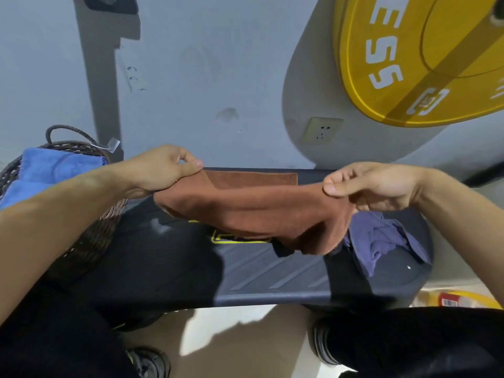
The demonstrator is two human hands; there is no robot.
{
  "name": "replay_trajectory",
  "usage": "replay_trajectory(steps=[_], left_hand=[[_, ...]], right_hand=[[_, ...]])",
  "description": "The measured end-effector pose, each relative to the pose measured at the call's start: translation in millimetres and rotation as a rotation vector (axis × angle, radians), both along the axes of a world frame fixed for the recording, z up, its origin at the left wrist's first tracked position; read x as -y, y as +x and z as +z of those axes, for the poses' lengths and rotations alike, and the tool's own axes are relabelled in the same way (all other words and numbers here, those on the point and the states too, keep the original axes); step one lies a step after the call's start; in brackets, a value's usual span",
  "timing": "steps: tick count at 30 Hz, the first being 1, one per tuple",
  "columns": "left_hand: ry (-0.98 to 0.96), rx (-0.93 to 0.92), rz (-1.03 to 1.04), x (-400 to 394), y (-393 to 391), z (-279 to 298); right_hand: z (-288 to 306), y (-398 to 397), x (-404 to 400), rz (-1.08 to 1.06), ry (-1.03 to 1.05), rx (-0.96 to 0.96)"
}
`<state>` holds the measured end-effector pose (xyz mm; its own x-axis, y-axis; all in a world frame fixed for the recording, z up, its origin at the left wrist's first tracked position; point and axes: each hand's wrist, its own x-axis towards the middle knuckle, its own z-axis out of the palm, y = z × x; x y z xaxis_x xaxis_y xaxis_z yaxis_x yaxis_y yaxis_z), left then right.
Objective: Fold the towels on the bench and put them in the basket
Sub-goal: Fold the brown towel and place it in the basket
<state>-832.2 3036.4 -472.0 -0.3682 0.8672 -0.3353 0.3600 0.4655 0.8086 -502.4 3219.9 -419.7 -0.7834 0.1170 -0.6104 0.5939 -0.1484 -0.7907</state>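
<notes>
My left hand (166, 166) and right hand (362, 186) each pinch an end of the brown towel (253, 211) above the bench (272, 276). I'd match corners, keep it taut, then fold.

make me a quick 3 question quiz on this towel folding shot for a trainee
1. True or false: both hands pinch the brown towel.
2. Which towel already lies in the basket? A) brown B) blue C) purple-grey
3. Fill in: a crumpled purple-grey towel lies on the bench below the ____ hand.

Key
1. True: the left hand and the right hand each pinch an end, holding it above the bench.
2. B: the blue towel.
3. right
</notes>
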Motion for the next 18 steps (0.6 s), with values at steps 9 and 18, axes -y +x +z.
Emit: replay_trajectory(steps=[9,18], left_hand=[[0.023,0.248,0.381,-41.7,-0.3,-21.5],[-0.532,-0.024,0.128,-40.5,11.1,-82.7]], right_hand=[[-52.6,-26.2,-18.8,-0.721,0.038,-0.059],[-128.0,-32.5,-1.0,-0.387,0.324,0.439]])
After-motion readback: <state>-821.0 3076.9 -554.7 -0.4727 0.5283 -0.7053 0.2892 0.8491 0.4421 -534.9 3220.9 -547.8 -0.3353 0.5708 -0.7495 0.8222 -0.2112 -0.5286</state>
